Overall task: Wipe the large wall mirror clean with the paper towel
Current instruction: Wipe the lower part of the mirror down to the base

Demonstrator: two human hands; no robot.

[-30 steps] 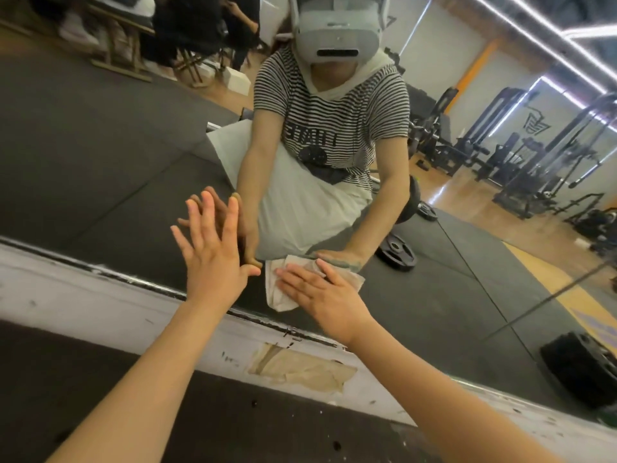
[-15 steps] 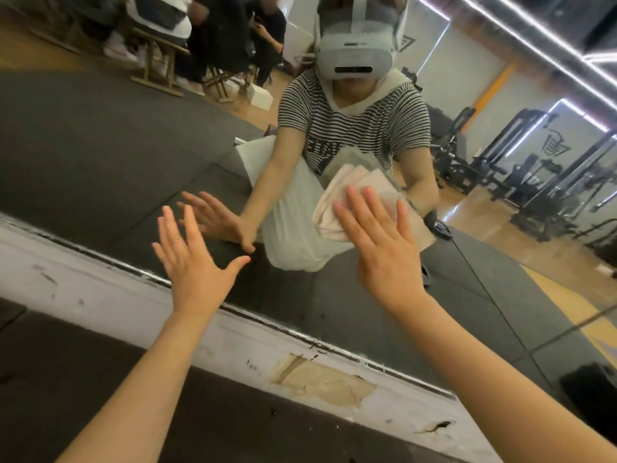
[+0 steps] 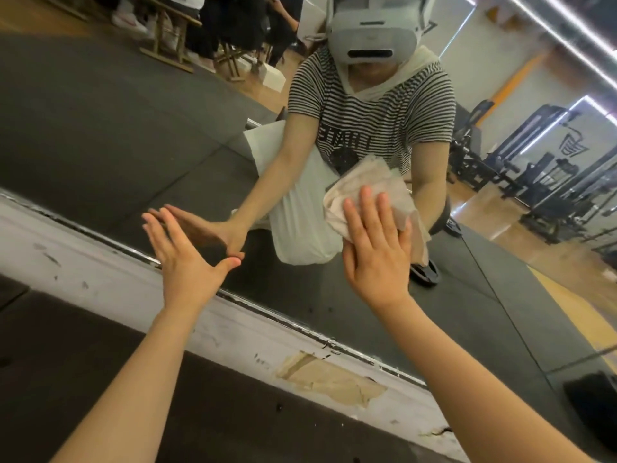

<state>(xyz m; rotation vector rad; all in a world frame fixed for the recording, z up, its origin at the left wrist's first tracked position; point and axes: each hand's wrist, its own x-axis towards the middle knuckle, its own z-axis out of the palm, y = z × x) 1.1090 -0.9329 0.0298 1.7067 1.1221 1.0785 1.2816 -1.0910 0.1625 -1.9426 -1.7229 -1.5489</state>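
The large wall mirror (image 3: 107, 135) fills the upper part of the head view, its lower edge running diagonally above a white baseboard. My right hand (image 3: 375, 252) lies flat with straight fingers and presses a crumpled beige paper towel (image 3: 360, 185) against the glass, at chest height of my reflection. My left hand (image 3: 187, 259) is flat on the mirror near its lower edge, fingers spread, holding nothing. The towel's middle is hidden under my right palm.
A white baseboard (image 3: 100, 275) with chipped paint and a torn patch (image 3: 330, 379) runs below the mirror, above dark floor mat (image 3: 66, 362). The reflection shows gym machines (image 3: 547, 175), weight plates and seated people at the back.
My right hand has slid the towel up the mirror from just above the lower edge to a higher spot. The left hand has stayed flat near the lower edge.
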